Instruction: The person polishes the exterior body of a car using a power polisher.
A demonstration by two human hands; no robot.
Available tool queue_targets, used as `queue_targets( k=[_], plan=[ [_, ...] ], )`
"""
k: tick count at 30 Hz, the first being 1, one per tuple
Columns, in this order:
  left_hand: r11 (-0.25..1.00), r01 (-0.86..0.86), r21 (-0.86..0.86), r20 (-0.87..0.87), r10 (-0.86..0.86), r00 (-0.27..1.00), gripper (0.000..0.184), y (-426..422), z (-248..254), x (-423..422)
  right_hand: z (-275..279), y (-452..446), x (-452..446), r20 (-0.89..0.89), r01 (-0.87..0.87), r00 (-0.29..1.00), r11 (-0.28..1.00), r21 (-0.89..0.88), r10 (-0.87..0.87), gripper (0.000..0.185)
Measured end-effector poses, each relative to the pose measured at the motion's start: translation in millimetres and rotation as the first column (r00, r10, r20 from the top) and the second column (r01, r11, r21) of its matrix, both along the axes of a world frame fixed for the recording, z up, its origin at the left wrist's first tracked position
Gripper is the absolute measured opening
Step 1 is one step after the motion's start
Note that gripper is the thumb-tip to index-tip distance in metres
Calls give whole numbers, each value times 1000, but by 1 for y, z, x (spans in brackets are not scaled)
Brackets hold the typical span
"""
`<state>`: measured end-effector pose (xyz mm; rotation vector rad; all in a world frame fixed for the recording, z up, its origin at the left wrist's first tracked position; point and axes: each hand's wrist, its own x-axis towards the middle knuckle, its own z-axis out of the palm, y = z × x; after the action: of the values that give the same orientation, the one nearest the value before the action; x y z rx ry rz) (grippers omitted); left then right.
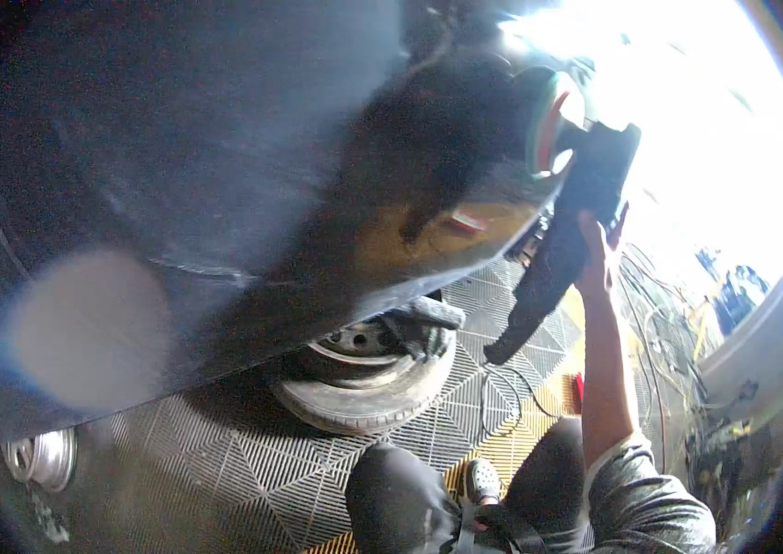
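My right hand (pixel 598 251) reaches up at the right of the head view, its fingers against the edge of a long dark panel (pixel 553 258). The panel looks like a dark car trim or bumper piece, tilted, with its narrow end pointing down to the left. Its upper end is beside the corner of a dark car body (pixel 253 185), close to a red and green rimmed lamp (pixel 553 125). Whether the panel is fixed to the car, I cannot tell. My left hand does not show.
Under the car lies a wheel with a tyre (pixel 364 406), with dark glove-like things (pixel 424 323) on top. A bare metal rim (pixel 43 459) sits at lower left. Cables (pixel 502 402) run over the tiled floor (pixel 253 462). A pale curved panel (pixel 752 346) stands right. Glare hides the upper right.
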<state>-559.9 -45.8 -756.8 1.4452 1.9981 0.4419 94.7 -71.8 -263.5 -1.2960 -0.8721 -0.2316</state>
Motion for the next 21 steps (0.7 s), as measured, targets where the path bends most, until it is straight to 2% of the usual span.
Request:
queue_targets(
  k=[3,5,7,9,10,12,13,15,16,18,21],
  plan=[
    [999,36,25,20,-37,999,82,12,2,9,21,-4,-1,11,53,999,998,-38,-53,119],
    [998,55,44,30,-56,998,82,18,6,14,29,0,-31,103,82,991,997,-11,-80,112],
    [997,48,57,39,-51,998,82,20,8,18,45,7,-62,234,-82,970,993,81,61,104],
    [996,38,85,47,-42,998,82,23,14,22,48,17,-88,185,-212,964,973,95,192,111],
    [994,30,104,49,-35,998,82,26,16,25,46,20,-99,212,-170,965,984,57,154,112],
    [990,16,140,52,-24,998,82,27,19,31,46,27,-116,423,-177,897,982,69,132,116],
    [988,6,154,54,-15,998,82,26,20,34,44,34,-128,443,-257,878,959,115,183,118],
    [981,-9,194,55,-2,998,83,28,23,40,40,34,-149,424,-348,859,935,70,288,119],
    [977,-12,213,59,-1,998,83,29,22,42,34,37,-150,530,-302,819,951,70,221,119],
    [972,-20,235,59,7,998,83,25,22,43,26,33,-167,477,-445,789,896,7,388,118],
    [964,-38,262,67,21,998,83,20,22,45,13,33,-176,476,-464,777,886,-12,413,116]
  ],
)
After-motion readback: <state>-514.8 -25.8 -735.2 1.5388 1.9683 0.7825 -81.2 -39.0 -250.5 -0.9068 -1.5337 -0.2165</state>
